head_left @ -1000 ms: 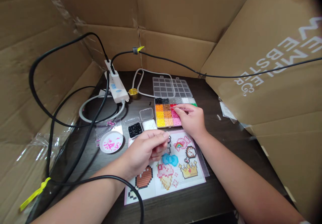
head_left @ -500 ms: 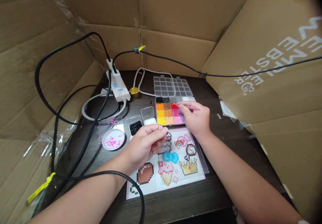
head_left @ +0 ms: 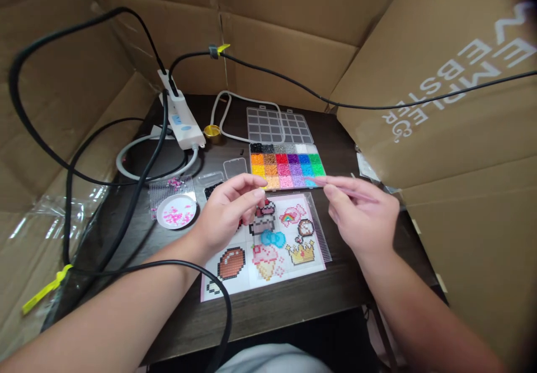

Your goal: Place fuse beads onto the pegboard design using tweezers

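Note:
My right hand (head_left: 364, 211) is closed around a pair of pink tweezers (head_left: 356, 193), whose tips point left over the lower edge of the bead box (head_left: 282, 159). The box has compartments of beads sorted by colour. My left hand (head_left: 230, 208) hovers over the upper left of the pattern sheet (head_left: 289, 275), fingers curled and thumb close to the index finger. Whether anything small sits between them I cannot make out. Pixel pictures of an ice cream, a crown and a blue bow (head_left: 272, 239) show on the sheet. A small box of black beads (head_left: 212, 189) is partly hidden behind my left hand.
A white dish (head_left: 159, 213) of pink beads rests on a clear pegboard (head_left: 156, 193) at the left. Behind stand a power strip (head_left: 182, 118), a gold cup (head_left: 212, 132) and an open compartment lid (head_left: 262, 127). Black cables (head_left: 140, 177) loop across the left; cardboard walls surround the table.
My right hand with the tweezers has drawn back from the red beads, toward me and to the right. The camera view has shifted; my left hand stays over the sheet.

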{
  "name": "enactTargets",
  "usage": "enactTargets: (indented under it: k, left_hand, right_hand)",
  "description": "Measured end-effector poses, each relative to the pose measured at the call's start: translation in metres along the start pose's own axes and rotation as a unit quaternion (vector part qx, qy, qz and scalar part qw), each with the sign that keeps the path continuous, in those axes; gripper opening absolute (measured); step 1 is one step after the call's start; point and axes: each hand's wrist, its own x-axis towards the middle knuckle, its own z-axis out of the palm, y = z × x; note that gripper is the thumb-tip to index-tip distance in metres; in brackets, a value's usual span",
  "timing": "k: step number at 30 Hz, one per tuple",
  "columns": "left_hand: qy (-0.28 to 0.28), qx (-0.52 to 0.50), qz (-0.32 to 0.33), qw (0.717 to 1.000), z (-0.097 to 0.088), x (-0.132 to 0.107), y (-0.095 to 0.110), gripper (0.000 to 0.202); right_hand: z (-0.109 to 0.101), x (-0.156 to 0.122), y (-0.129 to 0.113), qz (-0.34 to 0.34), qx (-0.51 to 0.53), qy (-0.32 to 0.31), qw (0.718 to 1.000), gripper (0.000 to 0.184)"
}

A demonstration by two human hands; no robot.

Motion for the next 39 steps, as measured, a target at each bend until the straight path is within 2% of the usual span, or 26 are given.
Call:
enactTargets:
  k: [5, 8, 11, 14, 19, 25, 31, 39]
  left_hand:
    - [0.014, 0.008, -0.006, 1.0, 0.001, 0.001, 0.0, 0.02]
    - [0.026, 0.007, -0.006, 1.0, 0.004, 0.002, 0.001, 0.017]
    - [0.022, 0.014, -0.016, 1.0, 0.006, 0.002, 0.002, 0.014]
    - [0.019, 0.02, -0.028, 0.999, 0.007, 0.001, 0.003, 0.012]
    - [0.016, 0.028, -0.036, 0.999, 0.008, 0.0, 0.005, 0.013]
    - [0.013, 0.04, -0.039, 0.998, 0.01, 0.0, 0.005, 0.017]
    - [0.017, 0.043, -0.039, 0.998, 0.011, 0.0, 0.005, 0.019]
    - [0.013, 0.043, -0.039, 0.998, 0.014, 0.0, 0.007, 0.017]
  right_hand:
    - [-0.033, -0.05, 0.012, 0.085, -0.025, -0.002, 0.996, 0.013]
    - [-0.041, -0.069, 0.022, 0.141, -0.013, 0.009, 0.99, 0.013]
    - [-0.042, -0.08, 0.029, 0.166, 0.009, 0.026, 0.986, 0.013]
    - [-0.041, -0.083, 0.032, 0.164, 0.003, 0.028, 0.986, 0.014]
    - [-0.04, -0.079, 0.033, 0.154, -0.031, -0.013, 0.988, 0.013]
    - [-0.036, -0.073, 0.032, 0.13, -0.068, -0.033, 0.989, 0.011]
    - [-0.035, -0.07, 0.03, 0.116, -0.073, -0.042, 0.99, 0.012]
    - [-0.037, -0.071, 0.029, 0.131, -0.056, -0.042, 0.989, 0.011]
